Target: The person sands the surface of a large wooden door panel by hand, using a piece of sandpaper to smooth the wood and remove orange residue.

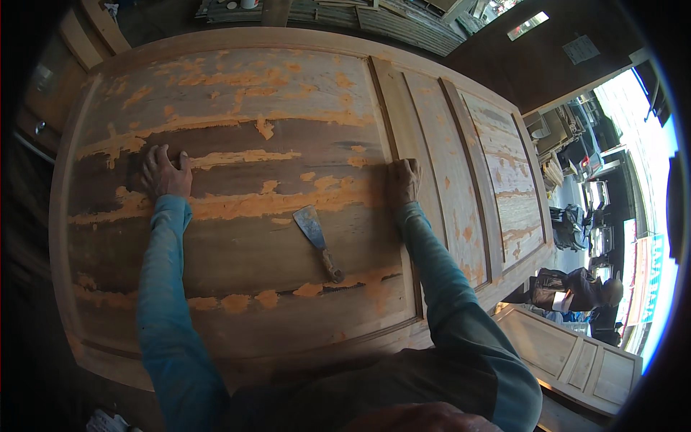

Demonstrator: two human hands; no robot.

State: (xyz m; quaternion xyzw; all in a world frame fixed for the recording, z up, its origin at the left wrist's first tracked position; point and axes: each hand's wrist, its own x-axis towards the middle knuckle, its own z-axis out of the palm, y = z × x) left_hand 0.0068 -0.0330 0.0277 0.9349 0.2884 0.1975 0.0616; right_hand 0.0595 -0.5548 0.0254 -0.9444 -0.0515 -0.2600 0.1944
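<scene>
A large wooden door (237,252) lies flat before me, its panel streaked with orange filler (288,205). On the panel's left part rests my left hand (167,173), its fingers bent and apart, with nothing seen in it. My right hand (407,180) is closed at the panel's right edge, beside the raised wooden strip (392,108); whatever it may hold is hidden. Between my hands, nearer to me, lies a putty knife (317,237) with a worn blade pointing away, touched by neither hand.
Beyond the door's far edge are stacked boards (338,18). A dark upright panel (554,50) stands at the far right. To the near right lies another panelled wooden door (576,353), and a person in dark clothing (568,288) is behind it.
</scene>
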